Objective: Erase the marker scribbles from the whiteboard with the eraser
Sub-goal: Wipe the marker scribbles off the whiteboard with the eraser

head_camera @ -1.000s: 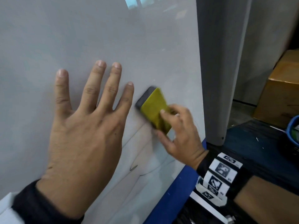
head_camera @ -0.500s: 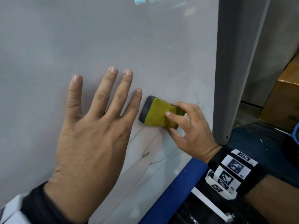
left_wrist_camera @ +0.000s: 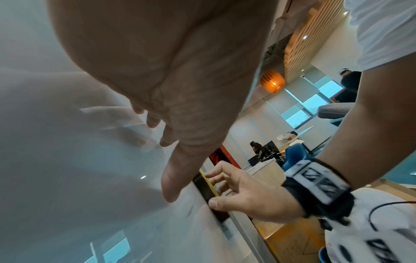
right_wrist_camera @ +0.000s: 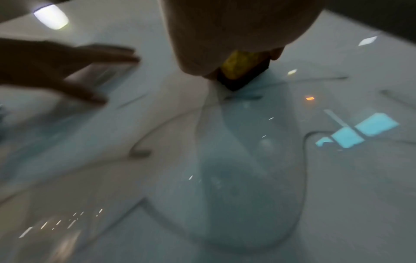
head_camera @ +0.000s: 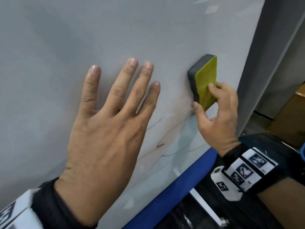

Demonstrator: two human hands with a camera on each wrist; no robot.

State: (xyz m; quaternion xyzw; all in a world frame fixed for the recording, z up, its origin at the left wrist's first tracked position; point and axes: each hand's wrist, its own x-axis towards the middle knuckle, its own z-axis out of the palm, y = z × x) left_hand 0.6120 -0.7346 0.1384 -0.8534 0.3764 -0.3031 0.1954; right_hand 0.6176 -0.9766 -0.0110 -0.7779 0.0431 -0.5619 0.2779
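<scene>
The whiteboard (head_camera: 82, 30) fills most of the head view. Faint dark marker scribbles (head_camera: 160, 145) curl across its lower middle, and the same scribbles (right_wrist_camera: 303, 151) run below the eraser in the right wrist view. A yellow-backed eraser (head_camera: 205, 81) with a dark grey pad lies against the board near its right edge. My right hand (head_camera: 216, 116) grips the eraser by its lower end, thumb on the left side. My left hand (head_camera: 105, 129) lies flat on the board, fingers spread, left of the eraser and apart from it. The eraser (left_wrist_camera: 206, 185) shows edge-on in the left wrist view.
A blue frame strip (head_camera: 173, 192) borders the board's lower edge. A grey post (head_camera: 264, 71) stands just right of the board. A brown cardboard box (head_camera: 290, 123) sits at the far right beyond a dark surface (head_camera: 264, 141). People sit at desks (left_wrist_camera: 265, 151) in the room behind.
My right hand has swept the eraser up and to the right, turning it from lying sideways to standing upright. It now stands well clear of my left hand, which has stayed flat on the board.
</scene>
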